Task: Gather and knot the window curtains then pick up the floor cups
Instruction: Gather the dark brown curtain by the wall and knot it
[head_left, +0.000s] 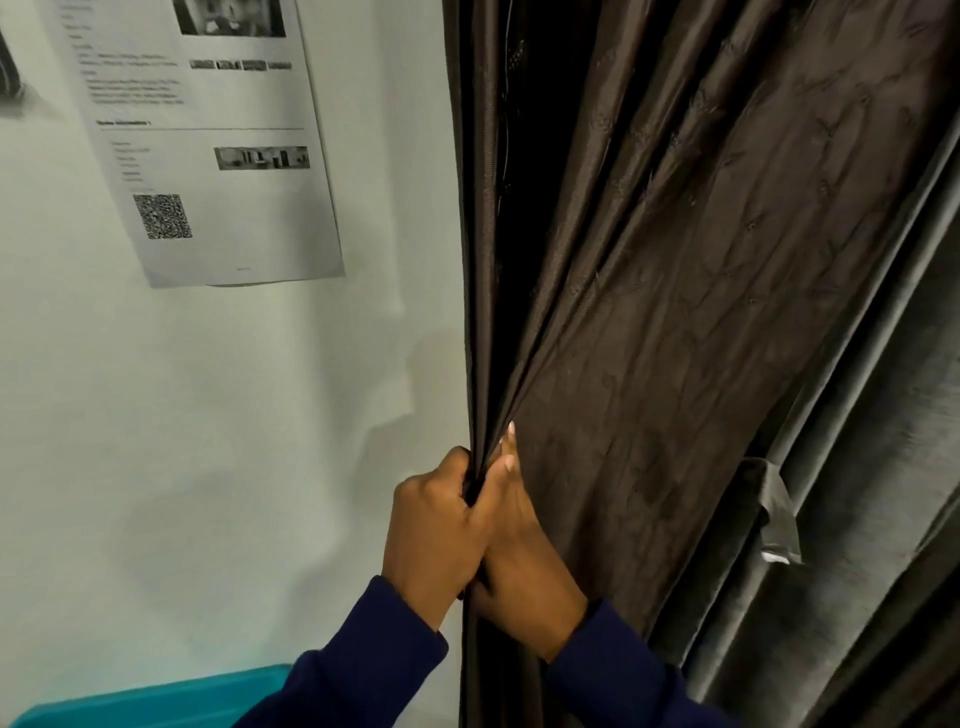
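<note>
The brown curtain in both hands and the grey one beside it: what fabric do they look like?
Brown curtain: looks like thin woven synthetic with a slight sheen; it creases finely and bunches tightly under the left hand and right hand. Grey curtain: seems thicker and velvety, with soft broad folds.

1. The curtain hangs right of the wall, its edge against it.
2. A printed sheet sits on the wall, upper left.
3. Both hands meet at the curtain's gathered edge (left hand wall-side, right hand beside it, touching).
</note>
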